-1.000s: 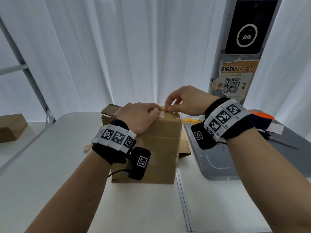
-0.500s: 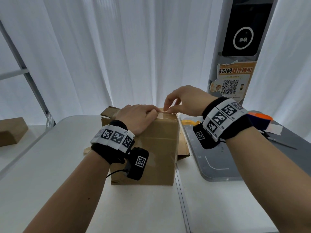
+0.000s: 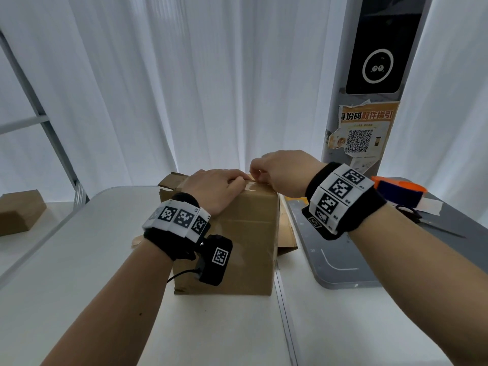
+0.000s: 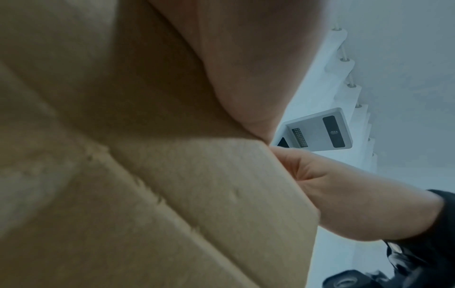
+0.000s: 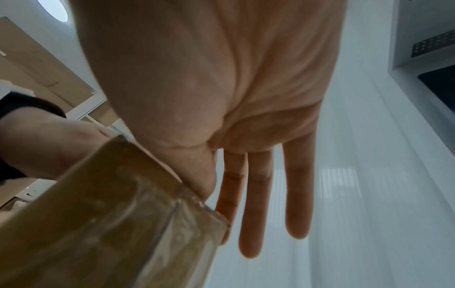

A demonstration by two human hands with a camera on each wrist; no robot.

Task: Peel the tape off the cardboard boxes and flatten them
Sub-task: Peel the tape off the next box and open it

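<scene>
**Both hands on top of the taped box**

The left hand (image 3: 216, 188) lies palm down on the top of the cardboard box (image 3: 245, 244), its fingers lightly bent over the top face toward the far edge, pressing rather than gripping. The right hand (image 3: 282, 173) works at the box's far right top corner: thumb and forefinger are drawn together at the edge of the clear tape (image 3: 250, 184) that runs across the top, while the other three fingers (image 5: 256, 204) stretch out straight past the corner. Whether the pinch actually has the tape's end between the fingertips cannot be told.

The box stands upright in the middle of the white table (image 3: 79, 273), just left of the seam between the two tabletops. Glossy tape also covers its near face. Loose flattened cardboard (image 3: 171, 179) sits behind and beside it.

To the right lies a grey board (image 3: 343, 260), bearing scissors (image 3: 422, 220) and an orange-and-dark object (image 3: 398, 190) at its far end. A small brown box (image 3: 19, 211) rests far left. White curtains (image 3: 184, 88) hang behind, beside a grey pillar with a QR poster (image 3: 361, 133).
</scene>
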